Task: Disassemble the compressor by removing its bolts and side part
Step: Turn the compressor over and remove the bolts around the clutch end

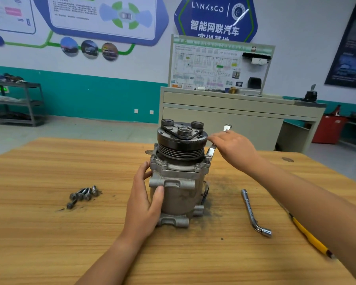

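Compressor (178, 177) upright | left hand (144, 200) grips it | right hand (232, 149) holds wrench (211, 150)

Bare left hand (146, 200), bare right hand (234, 149) — forearms likewise bare

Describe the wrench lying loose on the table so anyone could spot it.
On the wooden table, find the grey compressor standing at its middle. Right of it lies a silver L-shaped socket wrench. Unlike the second wrench, gripped by the right hand, it lies untouched, next to a yellow tool.
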